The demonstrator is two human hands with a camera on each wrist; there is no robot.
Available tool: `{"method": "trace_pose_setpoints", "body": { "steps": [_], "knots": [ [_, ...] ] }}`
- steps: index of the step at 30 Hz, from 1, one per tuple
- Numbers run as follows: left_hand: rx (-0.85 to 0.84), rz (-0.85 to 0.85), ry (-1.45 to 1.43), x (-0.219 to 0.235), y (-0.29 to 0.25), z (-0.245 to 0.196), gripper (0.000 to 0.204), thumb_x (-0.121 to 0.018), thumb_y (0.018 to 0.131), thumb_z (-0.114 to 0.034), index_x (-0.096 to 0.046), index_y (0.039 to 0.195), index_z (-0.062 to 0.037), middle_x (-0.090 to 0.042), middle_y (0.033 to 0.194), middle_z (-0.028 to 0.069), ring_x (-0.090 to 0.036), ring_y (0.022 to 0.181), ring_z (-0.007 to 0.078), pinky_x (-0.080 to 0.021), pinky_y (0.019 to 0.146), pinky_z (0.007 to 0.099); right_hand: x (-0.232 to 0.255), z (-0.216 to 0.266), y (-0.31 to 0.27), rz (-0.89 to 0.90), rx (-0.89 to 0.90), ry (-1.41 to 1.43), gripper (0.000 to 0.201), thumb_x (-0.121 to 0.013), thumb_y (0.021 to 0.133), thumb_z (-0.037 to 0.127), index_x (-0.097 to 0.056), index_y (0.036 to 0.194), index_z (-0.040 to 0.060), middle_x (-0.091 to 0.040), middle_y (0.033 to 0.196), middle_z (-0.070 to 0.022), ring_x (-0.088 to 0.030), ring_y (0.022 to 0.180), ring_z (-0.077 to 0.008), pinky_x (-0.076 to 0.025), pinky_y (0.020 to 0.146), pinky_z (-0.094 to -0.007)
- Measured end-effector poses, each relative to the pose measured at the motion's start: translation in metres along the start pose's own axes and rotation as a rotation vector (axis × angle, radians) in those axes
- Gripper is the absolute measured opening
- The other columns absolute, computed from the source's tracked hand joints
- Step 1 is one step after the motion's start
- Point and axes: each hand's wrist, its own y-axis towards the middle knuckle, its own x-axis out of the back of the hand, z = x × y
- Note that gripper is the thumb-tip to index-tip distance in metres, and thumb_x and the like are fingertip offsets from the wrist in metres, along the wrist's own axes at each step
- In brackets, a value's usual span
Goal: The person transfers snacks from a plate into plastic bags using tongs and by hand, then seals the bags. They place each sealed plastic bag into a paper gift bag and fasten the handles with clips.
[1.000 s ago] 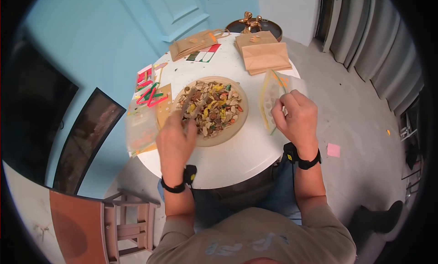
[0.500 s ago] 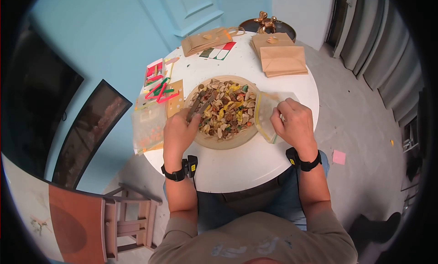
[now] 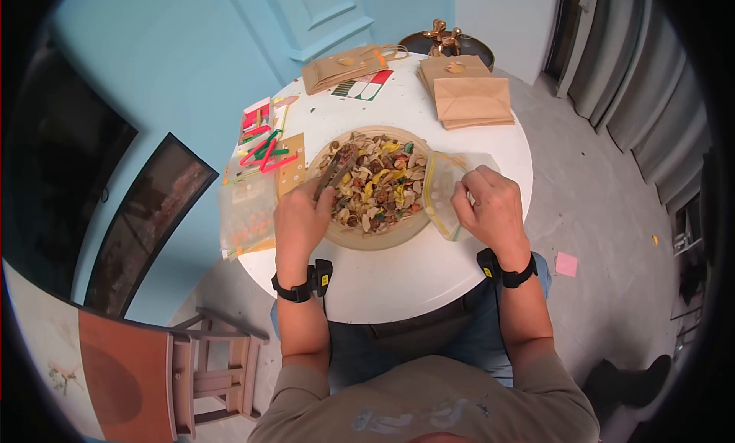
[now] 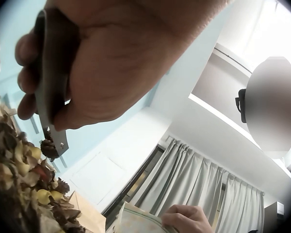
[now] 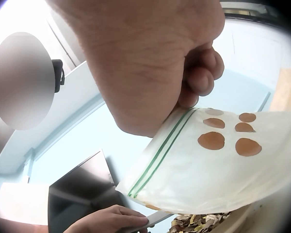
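My left hand [image 3: 301, 221] grips metal tongs [image 4: 52, 82] whose arms reach over a wide beige bowl [image 3: 364, 245]. The bowl is full of potpourri [image 3: 375, 194], a mix of dried brown, cream, yellow and green pieces. At the tong tips shows a dark, cone-like piece [image 4: 49, 149], partly hidden by the tong arm. My right hand [image 3: 494, 209] pinches the top edge of a clear zip bag [image 5: 208, 170] with green zip lines and orange-brown oval spots. The bag hangs beside the bowl, overlapping its right rim in the head view.
Left of the bowl lie red and green clips [image 3: 268, 153] and more zip bags [image 3: 246, 213]. Brown paper bags [image 3: 471, 98] stand at the table's back right, others [image 3: 344, 68] at the back left near a coloured card [image 3: 364, 85]. The white table [image 3: 398, 286] is round.
The zip bag and right hand have moved left, up to the bowl's right rim. The tongs stay over the bowl's left side, a dark piece now showing at their tips.
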Motion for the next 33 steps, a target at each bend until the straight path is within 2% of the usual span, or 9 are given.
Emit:
{"method": "trace_pose_setpoints", "body": {
  "steps": [7,10,12,17,21,24,26,27,33],
  "knots": [
    [-0.105,-0.123,-0.107,0.012,-0.014,-0.024,0.031,-0.077,0.102,-0.023,-0.08,0.118,0.004,-0.076,0.089,0.0268,-0.074,0.081,0.0452,-0.057,0.073,0.0459,-0.005,-0.009,-0.003,-0.003,-0.03,0.048,0.018,-0.077,0.089,0.008,-0.064,0.077,0.0029,-0.063,0.074,-0.0132,-0.067,0.066,-0.0344,-0.055,0.061,-0.0462],
    [-0.12,0.027,-0.153,0.015,-0.03,-0.05,0.03,-0.079,0.101,-0.019,-0.079,0.118,0.0049,-0.077,0.091,0.0259,-0.076,0.082,0.0443,-0.058,0.072,0.0451,-0.005,-0.01,-0.004,0.006,-0.048,0.091,0.019,-0.076,0.09,0.009,-0.064,0.077,0.0027,-0.063,0.073,-0.0135,-0.067,0.065,-0.0349,-0.055,0.061,-0.0461],
    [-0.365,0.113,-0.207,0.004,-0.042,-0.061,0.029,-0.081,0.1,-0.019,-0.078,0.118,0.0045,-0.078,0.096,0.0254,-0.077,0.083,0.0432,-0.059,0.072,0.0454,-0.005,-0.009,-0.004,0.009,-0.043,0.085,0.02,-0.077,0.09,0.009,-0.064,0.077,0.0026,-0.063,0.074,-0.0137,-0.067,0.065,-0.0351,-0.055,0.061,-0.0461],
    [-0.557,0.26,-0.064,-0.027,-0.05,-0.07,0.037,-0.084,0.096,-0.02,-0.072,0.127,-0.0032,-0.078,0.099,0.0165,-0.076,0.092,0.0404,-0.06,0.078,0.0483,-0.001,-0.009,-0.005,0.018,-0.037,0.085,0.019,-0.077,0.09,0.009,-0.065,0.077,0.0021,-0.065,0.075,-0.0141,-0.068,0.065,-0.0357,-0.056,0.061,-0.046],
    [-0.552,0.214,-0.106,-0.021,-0.047,-0.067,0.037,-0.085,0.096,-0.021,-0.074,0.125,-0.0018,-0.079,0.099,0.0169,-0.077,0.089,0.0398,-0.061,0.076,0.0475,0.001,-0.01,-0.006,0.018,-0.052,0.082,0.017,-0.077,0.09,0.009,-0.066,0.079,0.0016,-0.067,0.077,-0.0144,-0.069,0.067,-0.0358,-0.056,0.062,-0.046],
    [-0.447,0.131,-0.107,-0.005,-0.043,-0.054,0.037,-0.085,0.095,-0.021,-0.076,0.124,0.0007,-0.079,0.1,0.0187,-0.077,0.084,0.0392,-0.061,0.073,0.0455,0.001,-0.011,-0.005,-0.001,-0.055,0.084,0.016,-0.077,0.09,0.008,-0.067,0.08,0.0015,-0.067,0.077,-0.0143,-0.069,0.068,-0.0356,-0.056,0.062,-0.046],
    [-0.223,0.087,-0.134,0.011,-0.039,-0.045,0.033,-0.083,0.095,-0.022,-0.078,0.12,-0.0002,-0.08,0.101,0.0186,-0.075,0.077,0.0377,-0.06,0.072,0.0479,0.002,-0.009,-0.004,-0.01,-0.063,0.091,0.015,-0.077,0.089,0.007,-0.067,0.08,0.0015,-0.067,0.077,-0.0143,-0.069,0.068,-0.0356,-0.056,0.062,-0.0459],
    [-0.251,-0.027,-0.1,0.012,-0.036,-0.035,0.033,-0.084,0.095,-0.021,-0.079,0.12,0.0003,-0.08,0.097,0.0184,-0.073,0.07,0.037,-0.058,0.069,0.048,0.003,-0.008,-0.003,-0.023,-0.065,0.078,0.014,-0.077,0.089,0.007,-0.067,0.08,0.0016,-0.067,0.077,-0.0141,-0.069,0.067,-0.0355,-0.056,0.062,-0.0457],
    [-0.081,-0.052,0.056,0.02,-0.025,0.009,0.028,-0.082,0.097,-0.022,-0.079,0.112,0.0013,-0.078,0.091,0.0205,-0.072,0.07,0.0397,-0.056,0.068,0.0492,0.001,-0.007,-0.002,-0.03,-0.073,0.055,0.013,-0.077,0.088,0.005,-0.067,0.08,0.0021,-0.067,0.076,-0.0138,-0.068,0.066,-0.0353,-0.055,0.061,-0.0452]
  ]
}}
